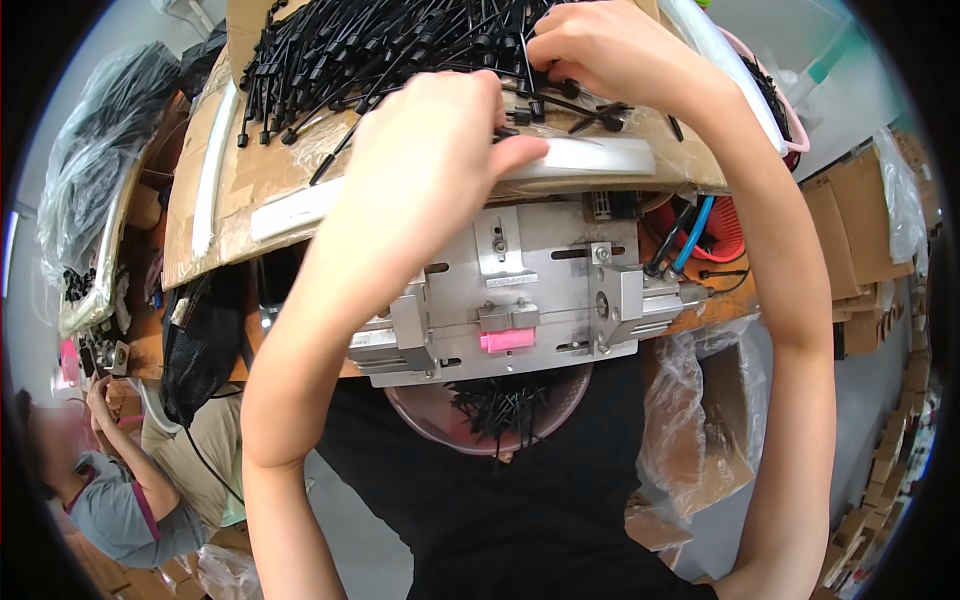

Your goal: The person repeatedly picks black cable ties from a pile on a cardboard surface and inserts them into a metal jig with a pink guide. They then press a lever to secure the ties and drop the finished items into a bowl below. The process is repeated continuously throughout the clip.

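Note:
A heap of thin black plastic ties with small heads (370,50) lies on a sloped cardboard tray (225,190) in front of me. My left hand (425,150) rests at the tray's lower edge, fingers curled into the ties, thumb on the white taped rim (590,158). My right hand (590,45) is higher up, fingertips pinched on black ties in the heap. Below the tray sits a metal fixture (520,290) with a pink block (507,341). Under it a pink bowl (420,420) holds several black ties.
Another person (110,490) sits low at the left beside clear bags of black parts (90,150). Blue and black hoses (690,235) run by a red basket at the right. Cardboard boxes (870,230) and plastic sheeting (700,430) stand on the right.

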The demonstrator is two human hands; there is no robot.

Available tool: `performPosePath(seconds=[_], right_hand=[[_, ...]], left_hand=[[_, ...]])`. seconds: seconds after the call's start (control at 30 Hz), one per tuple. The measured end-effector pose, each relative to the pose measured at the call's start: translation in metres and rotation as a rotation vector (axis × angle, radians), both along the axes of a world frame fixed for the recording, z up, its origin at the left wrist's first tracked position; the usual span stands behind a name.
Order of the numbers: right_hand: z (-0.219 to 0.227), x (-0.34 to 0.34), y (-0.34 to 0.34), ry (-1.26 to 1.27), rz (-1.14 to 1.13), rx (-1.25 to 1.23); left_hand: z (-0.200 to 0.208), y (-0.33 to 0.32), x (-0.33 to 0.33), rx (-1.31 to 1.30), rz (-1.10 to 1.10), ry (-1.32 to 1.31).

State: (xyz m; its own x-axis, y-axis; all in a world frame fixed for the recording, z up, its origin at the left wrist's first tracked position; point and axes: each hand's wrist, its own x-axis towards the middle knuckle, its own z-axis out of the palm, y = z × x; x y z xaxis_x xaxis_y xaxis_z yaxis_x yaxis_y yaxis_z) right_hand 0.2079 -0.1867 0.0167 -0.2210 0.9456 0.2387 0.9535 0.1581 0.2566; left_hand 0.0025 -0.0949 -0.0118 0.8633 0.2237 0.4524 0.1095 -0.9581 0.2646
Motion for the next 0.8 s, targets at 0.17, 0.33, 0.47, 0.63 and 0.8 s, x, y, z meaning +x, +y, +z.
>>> performPosePath(seconds=[0.17,0.33,0.47,0.63,0.8], right_hand=[[0.028,-0.016,-0.002,0.446,-0.313,0.156],[0.073,-0.022,-0.022,0.895,-0.38,0.232],[0.056,0.005,-0.018,0.006,-0.245,0.476],[0.039,-0.029,-0.046,0.459,-0.186,0.659],[0.025,-0.044,-0.085,0.917,-0.15,0.685]], left_hand=[[0.04,0.05,-0.029,-0.354,-0.027,0.097],[0.075,0.108,-0.075,-0.633,-0.091,-0.027],[0.039,0.046,-0.09,-0.452,-0.016,-0.303],[-0.037,-0.056,-0.132,-0.211,0.118,-0.35],[-0.114,-0.134,-0.139,-0.123,0.055,-0.118]])
